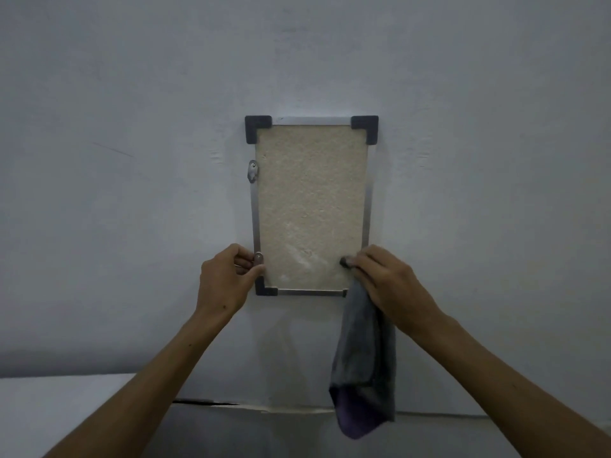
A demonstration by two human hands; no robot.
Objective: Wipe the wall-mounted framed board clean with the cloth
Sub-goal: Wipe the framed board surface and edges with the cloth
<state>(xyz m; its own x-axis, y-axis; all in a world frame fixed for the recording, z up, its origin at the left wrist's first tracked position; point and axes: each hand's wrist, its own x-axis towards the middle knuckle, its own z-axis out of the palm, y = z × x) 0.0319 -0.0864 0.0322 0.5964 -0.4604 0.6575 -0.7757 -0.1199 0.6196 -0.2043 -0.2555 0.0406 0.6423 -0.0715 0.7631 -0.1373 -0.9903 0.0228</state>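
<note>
The framed board [310, 193] hangs upright on the wall: a beige rough panel in a thin metal frame with dark corner caps. Pale smears show on its lower part. My left hand [228, 279] pinches the frame's lower left edge at a small metal clip. My right hand [386, 282] presses against the lower right corner, hiding that corner cap, and holds a grey and purple cloth [363, 368] that hangs straight down below the board.
The plain pale wall [132, 160] surrounds the board. A second metal clip [253, 171] sits on the frame's left edge higher up. Below, a white ledge [66, 401] runs along the wall, with a dark crack near its middle.
</note>
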